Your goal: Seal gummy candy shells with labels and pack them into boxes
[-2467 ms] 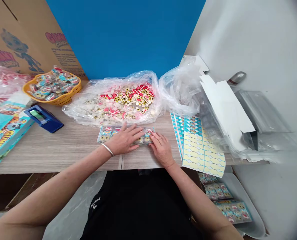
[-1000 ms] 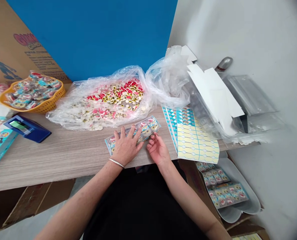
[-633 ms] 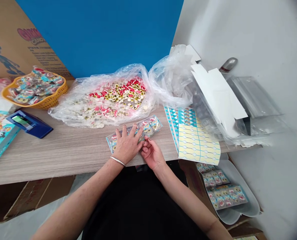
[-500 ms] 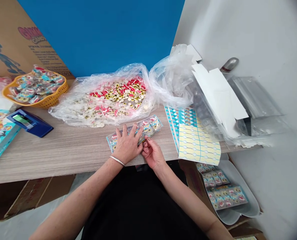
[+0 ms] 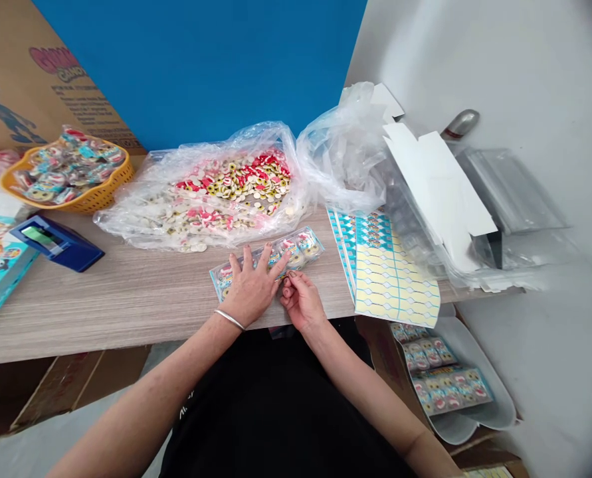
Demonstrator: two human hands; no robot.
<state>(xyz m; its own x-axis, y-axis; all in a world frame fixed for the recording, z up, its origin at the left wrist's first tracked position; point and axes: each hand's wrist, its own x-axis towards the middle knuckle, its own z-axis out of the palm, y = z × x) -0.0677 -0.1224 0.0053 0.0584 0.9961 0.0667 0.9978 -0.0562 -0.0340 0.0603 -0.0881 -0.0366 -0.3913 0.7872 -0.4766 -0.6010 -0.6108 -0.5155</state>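
Observation:
A clear plastic tray of candies [image 5: 300, 247] lies slanted on the wooden table [image 5: 126, 299] near its front edge. My left hand [image 5: 250, 287] lies flat on the tray's left part, fingers spread, a bangle on the wrist. My right hand [image 5: 300, 302] sits just right of it, fingers curled in a pinch at the tray's near edge. What the pinch holds is too small to make out. A sheet of blue and yellow stickers [image 5: 390, 272] lies to the right of both hands.
An open plastic bag of loose candies [image 5: 216, 192] lies behind the tray. An orange basket of wrapped candies [image 5: 71, 176] and a blue tape dispenser [image 5: 56, 242] stand left. Clear trays and a white carton [image 5: 440, 192] are piled right. A bin of packed trays [image 5: 445, 388] sits below.
The tray was turned from square to slanted and drawn closer to the table edge. My right hand moved from the tray's right end to its near edge and closed into a pinch.

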